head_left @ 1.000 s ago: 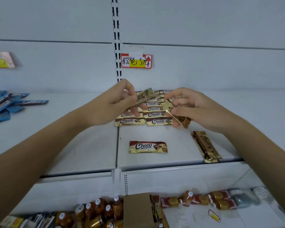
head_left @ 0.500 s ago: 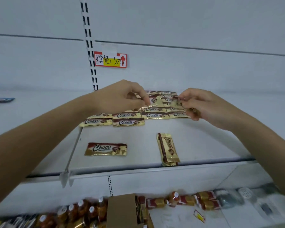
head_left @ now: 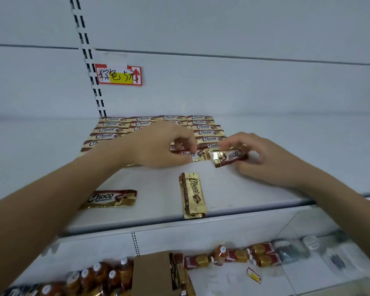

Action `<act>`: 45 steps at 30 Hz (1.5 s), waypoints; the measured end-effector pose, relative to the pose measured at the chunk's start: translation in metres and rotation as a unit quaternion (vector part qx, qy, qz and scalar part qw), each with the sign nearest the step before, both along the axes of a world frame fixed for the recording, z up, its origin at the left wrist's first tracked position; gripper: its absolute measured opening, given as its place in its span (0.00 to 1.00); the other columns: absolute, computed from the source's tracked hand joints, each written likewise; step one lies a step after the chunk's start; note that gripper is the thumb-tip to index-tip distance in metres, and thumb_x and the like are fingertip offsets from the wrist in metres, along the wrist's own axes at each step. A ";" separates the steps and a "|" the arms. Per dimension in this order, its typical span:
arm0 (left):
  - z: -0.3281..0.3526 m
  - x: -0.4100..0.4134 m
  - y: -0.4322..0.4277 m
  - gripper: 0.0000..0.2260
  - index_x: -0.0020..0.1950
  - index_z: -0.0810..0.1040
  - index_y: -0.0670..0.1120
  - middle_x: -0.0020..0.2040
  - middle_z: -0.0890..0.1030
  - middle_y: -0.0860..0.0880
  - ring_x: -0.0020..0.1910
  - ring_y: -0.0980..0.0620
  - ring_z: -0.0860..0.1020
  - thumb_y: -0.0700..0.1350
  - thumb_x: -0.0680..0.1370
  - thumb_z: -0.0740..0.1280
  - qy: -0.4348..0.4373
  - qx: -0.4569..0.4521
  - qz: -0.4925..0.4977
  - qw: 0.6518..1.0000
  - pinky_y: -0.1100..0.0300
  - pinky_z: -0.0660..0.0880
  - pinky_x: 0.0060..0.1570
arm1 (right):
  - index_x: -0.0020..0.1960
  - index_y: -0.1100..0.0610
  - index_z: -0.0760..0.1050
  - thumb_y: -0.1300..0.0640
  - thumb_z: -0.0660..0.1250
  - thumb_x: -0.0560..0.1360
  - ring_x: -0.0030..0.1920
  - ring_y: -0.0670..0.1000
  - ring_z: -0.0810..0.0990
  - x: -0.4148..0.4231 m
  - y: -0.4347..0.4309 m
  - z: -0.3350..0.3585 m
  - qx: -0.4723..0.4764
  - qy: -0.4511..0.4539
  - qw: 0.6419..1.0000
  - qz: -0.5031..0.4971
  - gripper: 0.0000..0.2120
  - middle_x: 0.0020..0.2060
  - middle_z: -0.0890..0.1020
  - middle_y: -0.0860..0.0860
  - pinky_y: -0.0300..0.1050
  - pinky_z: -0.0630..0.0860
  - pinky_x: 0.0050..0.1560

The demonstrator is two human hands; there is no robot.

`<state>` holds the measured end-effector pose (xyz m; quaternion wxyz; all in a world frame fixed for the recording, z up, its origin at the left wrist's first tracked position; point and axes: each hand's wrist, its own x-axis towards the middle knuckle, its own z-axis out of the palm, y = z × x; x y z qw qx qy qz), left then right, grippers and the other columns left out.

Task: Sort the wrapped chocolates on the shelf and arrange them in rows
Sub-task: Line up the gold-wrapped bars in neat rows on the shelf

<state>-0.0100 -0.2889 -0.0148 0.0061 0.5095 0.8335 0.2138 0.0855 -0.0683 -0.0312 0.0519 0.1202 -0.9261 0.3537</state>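
Gold-and-brown Choco wrapped chocolates lie in rows (head_left: 203,127) at the back of the white shelf (head_left: 244,189). My left hand (head_left: 158,146) presses a chocolate (head_left: 198,155) flat at the front of one row, fingertips pinching it. My right hand (head_left: 254,154) grips another chocolate (head_left: 230,158), tilted, just right of that one. Two loose chocolates lie nearer the shelf's front edge: one flat and sideways (head_left: 111,198), one lengthwise (head_left: 192,195). My left hand hides part of the middle rows.
A red-and-yellow handwritten label (head_left: 118,75) sticks to the back panel beside a slotted upright (head_left: 88,58). On the lower shelf stand brown bottles (head_left: 98,276), a cardboard box (head_left: 152,274) and lying wrapped bottles (head_left: 239,256).
Both hands have come down from mid-air to the shelf at the front of the rows. The view has shifted and drawn closer to the shelf.
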 end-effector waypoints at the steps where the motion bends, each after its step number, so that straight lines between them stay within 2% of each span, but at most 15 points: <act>1: -0.001 0.000 -0.001 0.04 0.47 0.79 0.50 0.41 0.77 0.61 0.43 0.65 0.73 0.46 0.73 0.69 0.016 0.006 -0.009 1.000 0.77 0.65 0.40 | 0.54 0.40 0.73 0.60 0.66 0.70 0.55 0.39 0.74 0.000 0.002 -0.002 -0.001 0.011 1.000 -0.008 0.18 0.54 0.77 0.43 0.33 0.69 0.56; 3: 0.000 0.001 -0.004 0.04 0.46 0.79 0.49 0.42 0.79 0.58 0.44 0.62 0.73 0.46 0.72 0.70 0.036 0.019 -0.018 0.999 0.76 0.65 0.42 | 0.56 0.41 0.73 0.54 0.64 0.69 0.59 0.41 0.71 0.001 0.006 -0.005 0.008 0.042 0.999 -0.030 0.17 0.56 0.77 0.42 0.37 0.66 0.60; 5: -0.001 0.001 -0.005 0.05 0.46 0.79 0.49 0.42 0.78 0.59 0.45 0.63 0.72 0.47 0.71 0.71 0.043 0.022 -0.015 0.999 0.76 0.65 0.42 | 0.54 0.40 0.74 0.52 0.65 0.70 0.57 0.41 0.71 0.001 0.006 -0.007 0.022 0.074 0.996 -0.042 0.14 0.54 0.77 0.39 0.33 0.64 0.58; 9: -0.005 -0.002 -0.006 0.06 0.48 0.79 0.52 0.42 0.74 0.64 0.44 0.68 0.71 0.49 0.72 0.69 0.052 0.004 -0.016 0.999 0.78 0.63 0.44 | 0.51 0.42 0.75 0.60 0.69 0.72 0.51 0.42 0.71 0.001 -0.001 -0.008 0.074 0.101 0.991 -0.053 0.14 0.46 0.76 0.34 0.24 0.63 0.49; 14: -0.007 -0.002 -0.007 0.05 0.48 0.81 0.53 0.42 0.75 0.63 0.43 0.66 0.71 0.48 0.74 0.67 0.072 -0.009 -0.037 0.997 0.78 0.62 0.47 | 0.55 0.44 0.75 0.61 0.69 0.71 0.41 0.41 0.70 0.000 0.000 -0.005 0.053 0.063 0.996 -0.036 0.17 0.42 0.74 0.41 0.30 0.66 0.44; 17: -0.010 -0.003 -0.010 0.06 0.49 0.81 0.52 0.45 0.75 0.60 0.46 0.63 0.70 0.47 0.75 0.66 0.089 -0.014 -0.029 0.996 0.75 0.63 0.50 | 0.46 0.43 0.76 0.59 0.71 0.70 0.37 0.44 0.70 0.002 -0.001 -0.004 -0.007 0.066 0.997 -0.041 0.12 0.38 0.74 0.44 0.31 0.67 0.41; 19: -0.011 -0.002 -0.010 0.06 0.49 0.80 0.52 0.46 0.76 0.59 0.47 0.63 0.70 0.47 0.75 0.65 0.091 -0.011 -0.021 0.996 0.71 0.65 0.50 | 0.40 0.48 0.73 0.57 0.70 0.69 0.34 0.43 0.73 0.002 -0.002 0.000 -0.115 0.078 0.989 -0.058 0.07 0.33 0.76 0.45 0.33 0.68 0.38; 21: -0.012 -0.001 -0.010 0.06 0.50 0.79 0.52 0.46 0.77 0.58 0.47 0.62 0.70 0.49 0.76 0.65 0.096 -0.010 -0.015 0.995 0.67 0.66 0.50 | 0.42 0.54 0.69 0.64 0.69 0.71 0.33 0.42 0.77 0.003 -0.003 0.003 -0.227 0.071 0.969 -0.072 0.10 0.34 0.77 0.46 0.33 0.72 0.38; 23: -0.012 0.000 -0.011 0.06 0.50 0.79 0.52 0.46 0.76 0.58 0.47 0.61 0.71 0.50 0.75 0.65 0.103 -0.005 -0.022 0.994 0.65 0.67 0.49 | 0.49 0.54 0.70 0.68 0.66 0.73 0.35 0.43 0.80 0.003 -0.005 0.004 -0.256 0.048 0.963 -0.064 0.11 0.37 0.79 0.46 0.33 0.75 0.38; 25: -0.012 0.000 -0.012 0.06 0.51 0.79 0.52 0.45 0.75 0.59 0.48 0.60 0.72 0.49 0.75 0.66 0.112 -0.003 -0.028 0.993 0.64 0.68 0.49 | 0.53 0.52 0.71 0.69 0.65 0.73 0.39 0.47 0.84 0.005 -0.009 0.003 -0.247 0.024 0.968 -0.047 0.15 0.39 0.80 0.46 0.38 0.78 0.40; 29: -0.015 0.000 -0.013 0.06 0.51 0.79 0.52 0.48 0.76 0.56 0.49 0.60 0.70 0.48 0.76 0.64 0.115 -0.010 -0.021 0.993 0.64 0.68 0.50 | 0.42 0.51 0.72 0.63 0.69 0.72 0.44 0.51 0.83 0.001 -0.007 -0.002 -0.178 0.056 0.981 -0.057 0.09 0.41 0.83 0.50 0.48 0.77 0.48; 34: -0.017 -0.001 -0.016 0.06 0.50 0.79 0.52 0.47 0.77 0.55 0.47 0.61 0.69 0.49 0.77 0.63 0.136 -0.001 -0.010 0.991 0.61 0.70 0.48 | 0.41 0.45 0.75 0.47 0.67 0.69 0.57 0.43 0.70 0.000 -0.006 -0.008 0.044 0.121 0.989 -0.070 0.04 0.52 0.75 0.43 0.33 0.62 0.60; 36: -0.016 -0.001 -0.018 0.07 0.50 0.79 0.52 0.47 0.77 0.54 0.47 0.58 0.71 0.49 0.77 0.63 0.139 -0.003 -0.008 0.990 0.59 0.72 0.47 | 0.44 0.48 0.79 0.48 0.65 0.69 0.55 0.43 0.71 0.001 -0.006 -0.010 0.089 0.131 0.987 -0.003 0.07 0.50 0.78 0.43 0.30 0.62 0.57; 39: -0.015 0.001 -0.018 0.09 0.51 0.80 0.53 0.47 0.78 0.54 0.48 0.54 0.74 0.50 0.76 0.61 0.131 -0.006 -0.011 0.991 0.55 0.74 0.46 | 0.43 0.47 0.79 0.53 0.67 0.68 0.48 0.45 0.74 0.001 -0.006 -0.010 0.080 0.112 0.990 -0.013 0.05 0.44 0.80 0.45 0.33 0.67 0.50; 45: -0.014 0.003 -0.018 0.07 0.52 0.79 0.52 0.50 0.78 0.53 0.50 0.55 0.74 0.46 0.77 0.64 0.123 -0.012 -0.008 0.992 0.57 0.72 0.47 | 0.52 0.49 0.81 0.46 0.57 0.71 0.46 0.42 0.72 -0.005 -0.002 -0.017 0.147 0.159 0.976 -0.025 0.17 0.45 0.77 0.41 0.30 0.65 0.49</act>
